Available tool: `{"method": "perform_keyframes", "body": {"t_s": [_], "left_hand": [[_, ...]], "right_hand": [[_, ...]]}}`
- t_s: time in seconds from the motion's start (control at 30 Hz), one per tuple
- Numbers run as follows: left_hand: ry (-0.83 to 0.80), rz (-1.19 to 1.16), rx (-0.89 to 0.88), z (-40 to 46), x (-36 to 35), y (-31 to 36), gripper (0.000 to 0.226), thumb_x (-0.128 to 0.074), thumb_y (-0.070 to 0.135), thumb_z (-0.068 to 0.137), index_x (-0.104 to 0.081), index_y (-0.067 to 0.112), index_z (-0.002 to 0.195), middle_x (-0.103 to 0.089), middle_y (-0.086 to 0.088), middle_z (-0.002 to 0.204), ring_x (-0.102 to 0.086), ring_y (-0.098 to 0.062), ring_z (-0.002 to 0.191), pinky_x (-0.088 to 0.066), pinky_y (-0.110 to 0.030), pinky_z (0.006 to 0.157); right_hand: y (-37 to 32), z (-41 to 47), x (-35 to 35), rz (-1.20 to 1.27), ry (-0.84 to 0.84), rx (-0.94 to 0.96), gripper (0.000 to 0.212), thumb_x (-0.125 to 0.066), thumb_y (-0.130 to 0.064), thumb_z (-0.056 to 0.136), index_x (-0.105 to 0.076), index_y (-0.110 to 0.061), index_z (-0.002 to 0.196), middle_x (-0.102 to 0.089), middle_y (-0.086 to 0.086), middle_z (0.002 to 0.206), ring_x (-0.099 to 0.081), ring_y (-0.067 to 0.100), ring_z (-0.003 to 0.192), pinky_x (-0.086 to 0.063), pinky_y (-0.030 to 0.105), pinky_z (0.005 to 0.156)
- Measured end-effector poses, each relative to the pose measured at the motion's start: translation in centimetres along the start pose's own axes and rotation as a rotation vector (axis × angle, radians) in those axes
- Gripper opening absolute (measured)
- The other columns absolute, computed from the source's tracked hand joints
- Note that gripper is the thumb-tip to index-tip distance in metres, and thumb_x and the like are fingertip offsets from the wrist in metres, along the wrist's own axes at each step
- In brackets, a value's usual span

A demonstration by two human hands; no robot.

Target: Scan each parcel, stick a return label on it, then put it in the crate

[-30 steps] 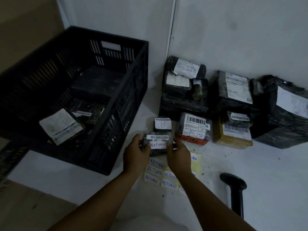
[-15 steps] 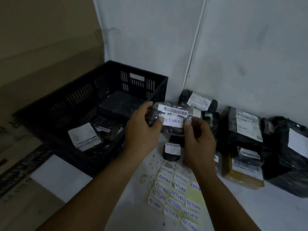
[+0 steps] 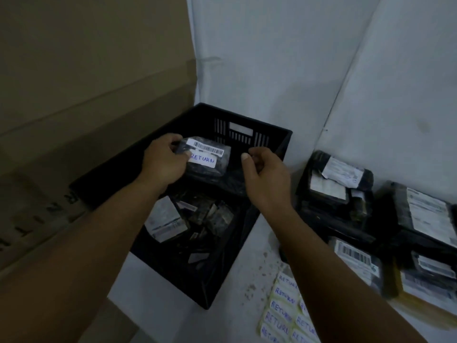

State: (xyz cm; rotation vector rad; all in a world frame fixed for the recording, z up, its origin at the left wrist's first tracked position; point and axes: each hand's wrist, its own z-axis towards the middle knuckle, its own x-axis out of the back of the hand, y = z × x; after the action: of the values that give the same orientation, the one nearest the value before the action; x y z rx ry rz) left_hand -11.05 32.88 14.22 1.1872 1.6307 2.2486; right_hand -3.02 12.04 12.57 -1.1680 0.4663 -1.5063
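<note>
— So, where is the small parcel [image 3: 206, 158] at this moment?

— It is above the black crate [image 3: 277, 137], toward the far end of it, around 11 o'clock from the middle of the picture. The left hand [image 3: 164, 163] grips it by its left edge, with the thumb on top and the fingers curled behind. On its face I read a barcode strip [image 3: 209, 147] and, just under it, a white label [image 3: 203, 160] with the word RETURN in blue letters.

— And the right hand?

— The right hand [image 3: 265, 173] is just beside the parcel, at 3 o'clock from it, but apart from it. Its fingers are curled and the thumb tip points up; it holds nothing that I can see.

— What lies inside the crate?

— Some dark parcels on the bottom. One with a pale shipping label [image 3: 164, 220] is at 6 o'clock from the held parcel.

— What else is around?

— At 3 o'clock from the crate, against the white wall, a pile of dark wrapped parcels [image 3: 338, 186] waits on the white surface [image 3: 262, 248]. At 5 o'clock, a sheet of RETURN stickers [image 3: 282, 310] lies partly under the right forearm. At 9 o'clock stands a big cardboard box [image 3: 86, 82].
</note>
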Motion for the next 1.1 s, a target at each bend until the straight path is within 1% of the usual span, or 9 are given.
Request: {"method": "perform_keyframes", "body": {"t_s": [0.17, 0.23, 0.43, 0.57, 0.7, 0.8, 0.97, 1.03, 1.1], "left_hand": [[-0.223, 0.210, 0.129, 5.9, -0.5, -5.1, 0.049, -0.068, 0.017, 0.092, -0.053, 0.010, 0.137, -0.056, -0.016, 0.135, -0.057, -0.031, 0.116, -0.048, -0.040, 0.102], [-0.298, 0.270, 0.188, 7.6, -1.3, -7.0, 0.050, -0.066, 0.016, 0.093, -0.050, 0.005, 0.140, -0.051, -0.018, 0.141, -0.053, -0.034, 0.122, -0.045, -0.037, 0.104], [-0.377, 0.319, 0.321, 10.9, -4.9, -11.8, 0.039, -0.062, 0.015, 0.095, -0.057, -0.002, 0.130, -0.058, -0.021, 0.130, -0.058, -0.035, 0.114, -0.049, -0.034, 0.091], [-0.397, 0.325, 0.335, 11.8, -7.0, -14.5, 0.035, -0.059, 0.013, 0.097, -0.058, -0.002, 0.128, -0.057, -0.021, 0.130, -0.056, -0.035, 0.117, -0.043, -0.029, 0.087], [-0.405, 0.376, 0.290, 11.8, -8.6, -16.5, 0.035, -0.057, 0.008, 0.097, -0.055, -0.002, 0.131, -0.055, -0.022, 0.135, -0.055, -0.035, 0.120, -0.043, -0.032, 0.094], [-0.417, 0.465, 0.242, 11.4, -9.2, -17.5, 0.016, -0.053, 0.004, 0.097, -0.063, 0.003, 0.109, -0.058, -0.022, 0.131, -0.060, -0.029, 0.102, -0.043, -0.032, 0.088], [-0.440, 0.622, 0.158, 10.7, -9.3, -17.7, 0.032, -0.053, 0.008, 0.094, -0.060, 0.002, 0.125, -0.060, -0.022, 0.127, -0.056, -0.038, 0.118, -0.045, -0.041, 0.100], [-0.452, 0.642, 0.127, 10.5, -9.2, -17.1, 0.029, -0.054, 0.009, 0.095, -0.059, 0.001, 0.122, -0.060, -0.021, 0.126, -0.058, -0.036, 0.115, -0.048, -0.039, 0.096], [-0.431, 0.666, 0.065, 10.6, -8.9, -15.8, 0.024, -0.056, 0.010, 0.095, -0.061, 0.002, 0.116, -0.063, -0.020, 0.119, -0.061, -0.034, 0.107, -0.050, -0.034, 0.083]], "right_hand": [[-0.1, 2.5, -4.8, -0.241, -0.180, 0.093, 0.023, -0.055, -0.034, 0.099, -0.069, -0.016, 0.101, -0.066, 0.002, 0.086, -0.061, 0.016, 0.076, -0.053, 0.033, 0.067], [-0.2, 3.4, -6.2, -0.347, -0.316, 0.071, 0.024, -0.053, -0.035, 0.099, -0.069, -0.016, 0.102, -0.068, 0.005, 0.091, -0.063, 0.021, 0.078, -0.054, 0.035, 0.067], [0.1, 5.4, -9.2, -0.545, -0.561, -0.045, 0.026, -0.052, -0.035, 0.100, -0.066, -0.013, 0.102, -0.067, 0.007, 0.093, -0.059, 0.023, 0.077, -0.044, 0.029, 0.062], [1.1, 5.9, -10.0, -0.560, -0.542, -0.107, 0.028, -0.051, -0.036, 0.100, -0.066, -0.013, 0.104, -0.068, 0.007, 0.095, -0.062, 0.025, 0.080, -0.053, 0.034, 0.067], [2.1, 5.6, -10.7, -0.583, -0.522, -0.137, 0.029, -0.052, -0.039, 0.099, -0.066, -0.015, 0.106, -0.068, 0.007, 0.097, -0.055, 0.020, 0.075, -0.045, 0.029, 0.064], [2.4, 5.6, -11.0, -0.574, -0.508, -0.146, 0.029, -0.053, -0.039, 0.099, -0.067, -0.015, 0.107, -0.069, 0.006, 0.098, -0.057, 0.021, 0.078, -0.045, 0.028, 0.065], [2.3, 5.7, -10.9, -0.551, -0.480, -0.149, 0.028, -0.052, -0.039, 0.099, -0.067, -0.015, 0.103, -0.069, 0.006, 0.095, -0.055, 0.019, 0.074, -0.042, 0.027, 0.062], [2.0, 5.8, -10.6, -0.524, -0.444, -0.133, 0.028, -0.052, -0.037, 0.099, -0.068, -0.014, 0.101, -0.069, 0.005, 0.093, -0.061, 0.021, 0.078, -0.049, 0.030, 0.063], [1.3, 5.7, -10.1, -0.482, -0.356, -0.084, 0.026, -0.051, -0.034, 0.099, -0.069, -0.015, 0.100, -0.069, 0.005, 0.091, -0.063, 0.022, 0.078, -0.054, 0.034, 0.065]]}}
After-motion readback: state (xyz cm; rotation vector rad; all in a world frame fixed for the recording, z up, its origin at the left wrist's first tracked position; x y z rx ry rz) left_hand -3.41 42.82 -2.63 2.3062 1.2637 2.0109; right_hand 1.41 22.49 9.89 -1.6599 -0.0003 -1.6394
